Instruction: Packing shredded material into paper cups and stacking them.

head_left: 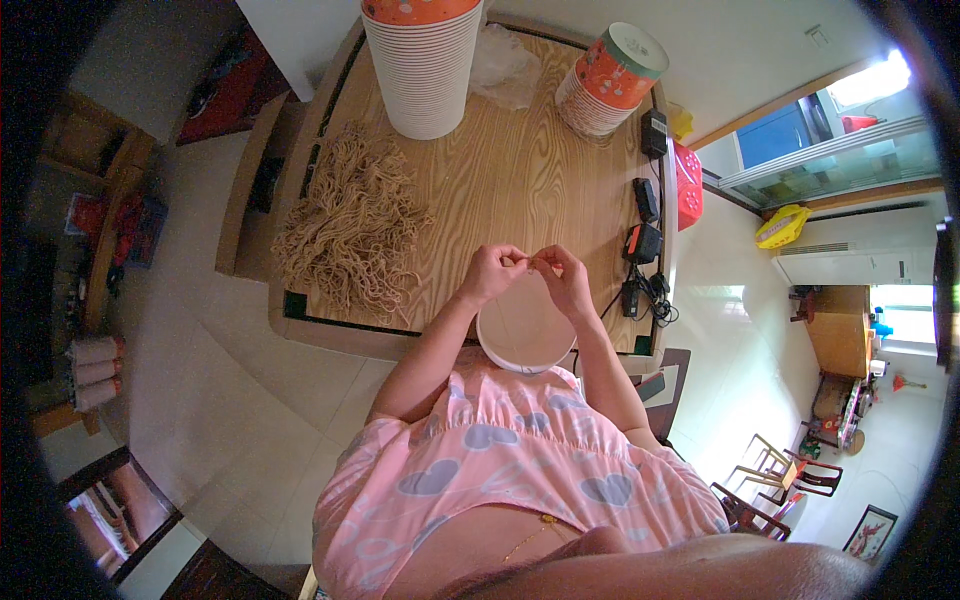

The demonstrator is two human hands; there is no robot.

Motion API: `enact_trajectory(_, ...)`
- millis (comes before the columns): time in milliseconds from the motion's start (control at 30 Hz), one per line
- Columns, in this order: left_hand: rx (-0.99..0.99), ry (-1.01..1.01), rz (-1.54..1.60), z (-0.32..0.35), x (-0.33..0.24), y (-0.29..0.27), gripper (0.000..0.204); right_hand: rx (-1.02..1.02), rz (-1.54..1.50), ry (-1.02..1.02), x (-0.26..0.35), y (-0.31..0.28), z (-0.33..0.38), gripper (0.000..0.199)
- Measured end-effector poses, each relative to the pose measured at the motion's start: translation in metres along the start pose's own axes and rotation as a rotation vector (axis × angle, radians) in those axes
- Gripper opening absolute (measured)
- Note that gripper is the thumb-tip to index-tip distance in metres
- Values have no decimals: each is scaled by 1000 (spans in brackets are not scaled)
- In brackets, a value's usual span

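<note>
My left hand (493, 272): fingertips pinched shut on a thin tan cord (532, 262), above the cup's far rim.
My right hand (566, 278): pinching the same cord's other end, nearly touching the left.
White round paper cup (524, 336): open mouth up, at the near edge of the pale wooden table (500, 170).
Heap of tan cords (352, 225): left of my hands.
Tall stack of white cups (423, 65): far side.
</note>
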State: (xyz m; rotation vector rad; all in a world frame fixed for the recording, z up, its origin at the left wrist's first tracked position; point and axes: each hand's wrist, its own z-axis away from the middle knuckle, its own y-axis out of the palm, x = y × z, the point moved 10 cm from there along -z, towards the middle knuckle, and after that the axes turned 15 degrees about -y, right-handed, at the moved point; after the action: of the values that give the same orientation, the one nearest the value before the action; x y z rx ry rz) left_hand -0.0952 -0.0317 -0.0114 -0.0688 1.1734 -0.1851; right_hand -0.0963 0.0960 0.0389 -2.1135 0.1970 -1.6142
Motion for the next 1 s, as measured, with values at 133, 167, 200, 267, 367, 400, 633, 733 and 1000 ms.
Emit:
enact_trajectory(133,11,-1,-29,-3,7,3,11,3,5,-9,2,0,-1,5)
enact_trajectory(167,-2,24,-20,-4,7,3,11,3,4,-9,2,1,-1,5)
enact_trajectory(200,-12,50,-12,-3,4,2,11,0,-6,-3,1,1,0,5)
enact_trajectory(267,8,10,-6,-5,7,3,10,-4,-17,3,0,0,0,5)
enact_trajectory(367,36,-19,40,-6,9,4,9,16,-12,9,3,1,-2,6)
enact_trajectory(400,45,-7,80,-6,9,4,9,12,-19,13,4,1,-2,6)
enact_trajectory(633,49,-2,82,-5,5,3,12,5,-41,31,-3,2,-1,7)
enact_trajectory(733,53,-18,71,-3,3,2,12,12,-17,20,2,1,-2,7)
enact_trajectory(1000,34,2,71,-8,11,4,13,6,-19,12,0,1,-2,7)
